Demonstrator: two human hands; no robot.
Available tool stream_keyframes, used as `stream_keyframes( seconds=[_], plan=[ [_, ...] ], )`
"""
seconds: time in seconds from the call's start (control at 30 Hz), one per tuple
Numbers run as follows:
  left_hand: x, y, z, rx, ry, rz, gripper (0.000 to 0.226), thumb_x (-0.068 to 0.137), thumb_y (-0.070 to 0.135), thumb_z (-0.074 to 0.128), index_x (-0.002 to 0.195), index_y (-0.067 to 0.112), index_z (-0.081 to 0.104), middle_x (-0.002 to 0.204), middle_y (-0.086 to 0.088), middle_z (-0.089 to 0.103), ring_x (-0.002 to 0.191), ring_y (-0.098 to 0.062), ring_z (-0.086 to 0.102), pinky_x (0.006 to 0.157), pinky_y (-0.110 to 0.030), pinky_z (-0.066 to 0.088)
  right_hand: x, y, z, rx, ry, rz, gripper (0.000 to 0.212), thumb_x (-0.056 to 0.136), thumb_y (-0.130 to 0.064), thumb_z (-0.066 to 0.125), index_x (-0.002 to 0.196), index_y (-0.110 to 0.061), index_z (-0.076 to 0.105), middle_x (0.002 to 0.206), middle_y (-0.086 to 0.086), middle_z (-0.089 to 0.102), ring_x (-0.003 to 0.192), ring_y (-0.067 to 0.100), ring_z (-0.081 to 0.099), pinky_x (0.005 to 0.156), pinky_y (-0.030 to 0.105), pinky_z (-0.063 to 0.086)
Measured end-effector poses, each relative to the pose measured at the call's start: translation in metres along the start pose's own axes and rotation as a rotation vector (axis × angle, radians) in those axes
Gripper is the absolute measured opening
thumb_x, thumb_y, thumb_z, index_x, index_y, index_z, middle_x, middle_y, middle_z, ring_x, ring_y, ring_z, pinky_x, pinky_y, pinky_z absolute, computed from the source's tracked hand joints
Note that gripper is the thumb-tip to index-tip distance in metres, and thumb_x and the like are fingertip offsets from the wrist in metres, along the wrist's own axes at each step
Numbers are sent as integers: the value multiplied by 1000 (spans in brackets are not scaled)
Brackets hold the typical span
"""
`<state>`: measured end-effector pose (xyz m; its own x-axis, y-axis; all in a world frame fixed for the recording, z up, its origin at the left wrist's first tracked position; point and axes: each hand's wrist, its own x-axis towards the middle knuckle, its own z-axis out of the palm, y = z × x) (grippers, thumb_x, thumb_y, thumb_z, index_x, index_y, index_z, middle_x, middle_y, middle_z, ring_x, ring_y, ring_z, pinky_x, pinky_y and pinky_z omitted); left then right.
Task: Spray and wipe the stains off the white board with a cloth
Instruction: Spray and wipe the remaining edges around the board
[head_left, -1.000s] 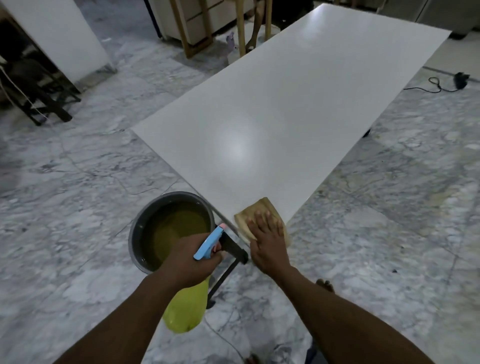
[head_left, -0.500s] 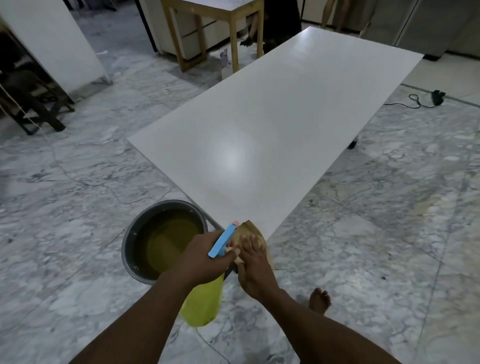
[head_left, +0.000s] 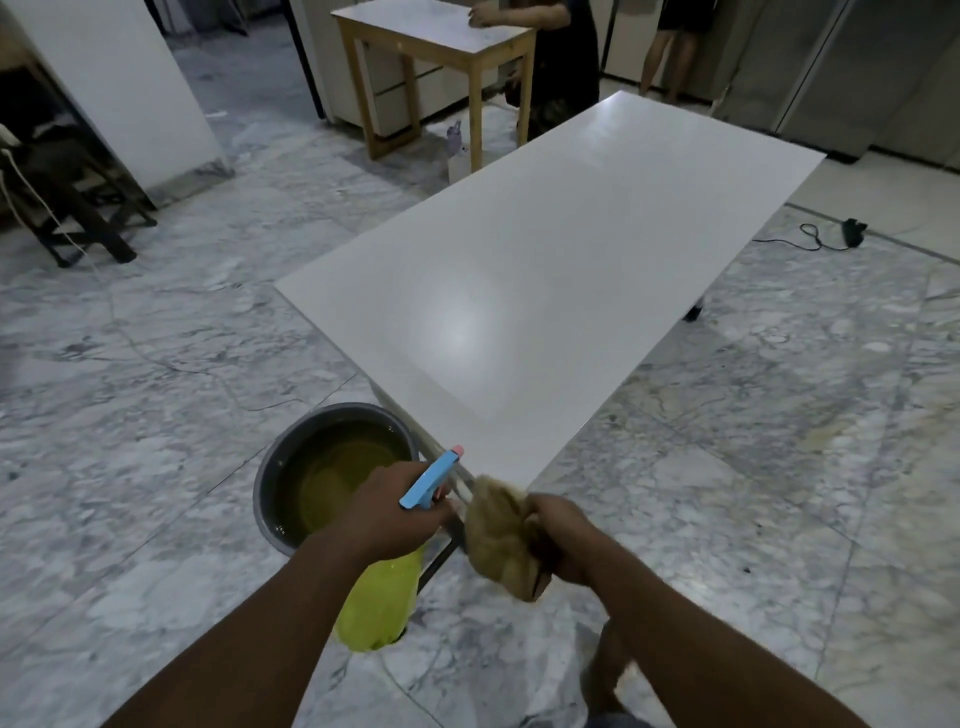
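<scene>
Cloth (head_left: 501, 535) is off the board since a second ago: then it lay flat under the right palm on the near corner, now it hangs bunched in the air just below and in front of that corner. Right hand (head_left: 563, 538) is closed in a fist around the cloth's right side, most of the tan fabric spilling out to the left. Left hand (head_left: 395, 512) is wrapped tight round the neck of the spray bottle (head_left: 382, 605) (yellow-green body hanging below the fist, blue trigger head sticking up and pointing toward the board). The two hands sit near each other, cloth between them.

White board (head_left: 545, 301) lies flat on a low stand, glossy, one bright glare patch near its middle; no stain can be made out from here. Metal bucket (head_left: 332, 473) of murky yellowish water stands on the marble floor (head_left: 130, 441) just beside the board's near-left edge, partly behind the left hand.
</scene>
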<state>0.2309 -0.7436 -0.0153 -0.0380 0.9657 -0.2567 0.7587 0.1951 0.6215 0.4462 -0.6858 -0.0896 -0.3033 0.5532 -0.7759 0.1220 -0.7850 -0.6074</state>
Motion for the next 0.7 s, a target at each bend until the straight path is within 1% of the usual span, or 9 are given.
stream_keyframes(
  seconds=[0.1, 0.2, 0.27, 0.3, 0.4, 0.53, 0.57, 0.63, 0.7],
  plan=[
    [22, 27, -3, 1, -46, 44, 15, 89, 39, 70, 81, 32, 59, 74, 7, 61, 67, -11, 60, 62, -26, 52, -20, -57, -43, 271, -52, -49, 39, 90, -9, 38, 108, 4, 70, 106, 25, 71, 93, 38, 71, 77, 46, 60],
    [52, 66, 2, 72, -112, 131, 20, 89, 46, 67, 93, 28, 61, 85, 7, 65, 77, -13, 62, 72, -30, 54, -35, -102, -88, 471, -45, -104, 41, 86, -15, 39, 110, 3, 67, 103, 23, 71, 94, 37, 69, 82, 48, 59],
    [72, 93, 8, 125, -158, 180, 21, 89, 50, 65, 96, 30, 59, 90, 9, 64, 81, -13, 62, 70, -26, 49, -42, -123, -116, 566, -46, -154, 52, 80, -19, 43, 123, 3, 63, 122, 25, 66, 115, 41, 62, 95, 54, 53],
    [84, 110, 13, 139, -175, 202, 21, 89, 50, 65, 96, 31, 59, 89, 10, 63, 81, -12, 61, 69, -25, 46, -45, -133, -131, 614, -52, -179, 55, 80, -20, 43, 126, 3, 61, 128, 26, 63, 119, 42, 60, 96, 57, 51],
    [124, 159, 28, 179, -221, 251, 20, 88, 50, 66, 90, 33, 56, 83, 13, 59, 78, -12, 58, 66, -24, 42, -49, -160, -172, 703, -67, -246, 52, 85, -23, 39, 122, 3, 65, 125, 28, 64, 105, 46, 67, 88, 61, 54],
    [190, 230, 50, 226, -275, 294, 27, 87, 52, 64, 94, 26, 60, 91, 6, 66, 83, -17, 63, 76, -36, 54, -49, -205, -233, 751, -84, -304, 51, 89, -27, 38, 104, 5, 75, 121, 28, 66, 101, 46, 69, 84, 61, 56],
    [206, 245, 55, 237, -280, 302, 29, 86, 53, 64, 96, 26, 61, 93, 5, 67, 83, -17, 63, 76, -37, 55, -47, -216, -249, 756, -82, -313, 51, 90, -28, 39, 106, 4, 74, 122, 28, 66, 103, 46, 68, 86, 62, 55],
    [241, 277, 68, 265, -297, 321, 27, 86, 54, 63, 93, 29, 59, 89, 7, 64, 79, -16, 61, 68, -32, 50, -44, -240, -285, 785, -75, -322, 51, 91, -30, 40, 118, 3, 69, 127, 27, 64, 109, 46, 66, 91, 61, 53],
    [269, 310, 78, 266, -310, 337, 26, 85, 54, 64, 93, 31, 59, 88, 8, 63, 78, -15, 61, 67, -30, 48, -43, -263, -316, 753, -44, -335, 51, 92, -30, 41, 123, 1, 65, 125, 25, 65, 107, 43, 67, 92, 55, 54]
  ],
)
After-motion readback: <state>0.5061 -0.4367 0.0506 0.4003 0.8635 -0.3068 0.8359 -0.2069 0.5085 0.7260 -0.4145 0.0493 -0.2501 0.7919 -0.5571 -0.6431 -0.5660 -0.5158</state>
